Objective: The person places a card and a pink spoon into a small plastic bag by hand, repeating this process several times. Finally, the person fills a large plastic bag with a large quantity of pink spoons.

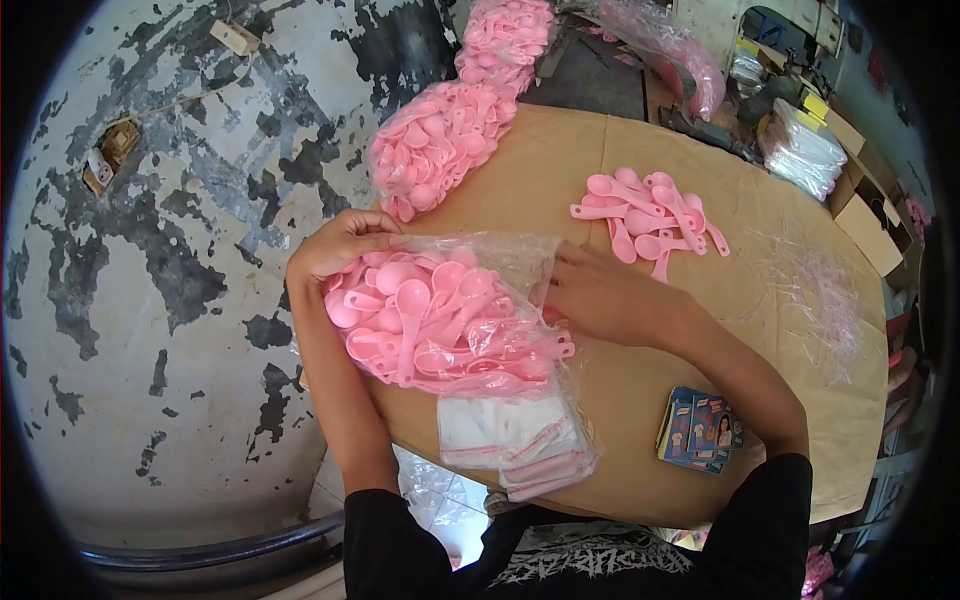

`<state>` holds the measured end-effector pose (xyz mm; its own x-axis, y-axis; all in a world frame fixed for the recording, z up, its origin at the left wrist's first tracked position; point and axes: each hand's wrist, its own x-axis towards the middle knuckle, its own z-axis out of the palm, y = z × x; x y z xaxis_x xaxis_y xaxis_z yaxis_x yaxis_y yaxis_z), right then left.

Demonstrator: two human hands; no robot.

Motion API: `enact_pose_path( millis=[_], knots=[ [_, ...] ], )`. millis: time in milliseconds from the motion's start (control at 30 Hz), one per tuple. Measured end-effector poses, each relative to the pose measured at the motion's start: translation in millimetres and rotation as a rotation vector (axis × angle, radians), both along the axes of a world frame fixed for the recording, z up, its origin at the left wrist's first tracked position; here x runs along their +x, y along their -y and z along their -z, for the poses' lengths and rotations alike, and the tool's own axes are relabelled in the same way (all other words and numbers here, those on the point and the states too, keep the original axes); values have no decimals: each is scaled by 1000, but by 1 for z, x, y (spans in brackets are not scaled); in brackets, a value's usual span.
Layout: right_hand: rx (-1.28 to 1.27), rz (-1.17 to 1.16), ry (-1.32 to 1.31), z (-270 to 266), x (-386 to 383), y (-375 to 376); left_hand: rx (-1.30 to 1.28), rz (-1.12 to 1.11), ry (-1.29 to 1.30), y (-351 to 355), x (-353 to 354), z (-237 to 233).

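Plastic bag (512, 256) full of pink spoons (410, 300) | left hand (340, 245) grips rim | right hand (600, 295) grasps mouth

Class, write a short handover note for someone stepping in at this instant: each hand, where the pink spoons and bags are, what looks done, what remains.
Left hand: grip closed on the top edge of the clear plastic bag of pink plastic spoons.
Right hand: against that bag's right side, fingertips hidden, grip unclear.
Done: this bag is full; larger packs of pink spoons lie at the far edge.
Left: loose pile of pink spoons on the brown paper-covered table; stack of flat clear bags near the person.
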<state>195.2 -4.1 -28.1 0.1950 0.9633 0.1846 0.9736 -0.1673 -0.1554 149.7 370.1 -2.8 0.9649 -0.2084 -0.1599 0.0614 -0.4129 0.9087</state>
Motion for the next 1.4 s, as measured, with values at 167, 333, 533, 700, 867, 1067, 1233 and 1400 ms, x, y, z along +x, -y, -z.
enact_pose_path(
  millis=[167,333,533,700,867,1067,1233,1400],
  knots=[
    [-63,57,-41,-59,6,31,-17,-21,-39,9,-3,-7],
    [-69,358,-130,-99,29,90,-4,-16,-37,5,-1,-4],
    [-57,391,-26,-76,19,70,76,-40,-25,7,-3,-7],
    [-267,43,-297,-18,-19,18,-13,-18,-18,6,-2,-4],
    [-253,45,-289,-30,-15,17,-41,-21,-20,2,0,0],
    [-95,169,-174,-87,0,60,-49,-15,-23,1,1,1],
    [-120,658,-558,-142,7,89,-23,-23,-19,4,-1,-2],
    [11,333,-297,-87,16,76,3,-23,0,1,1,2]
  ],
)
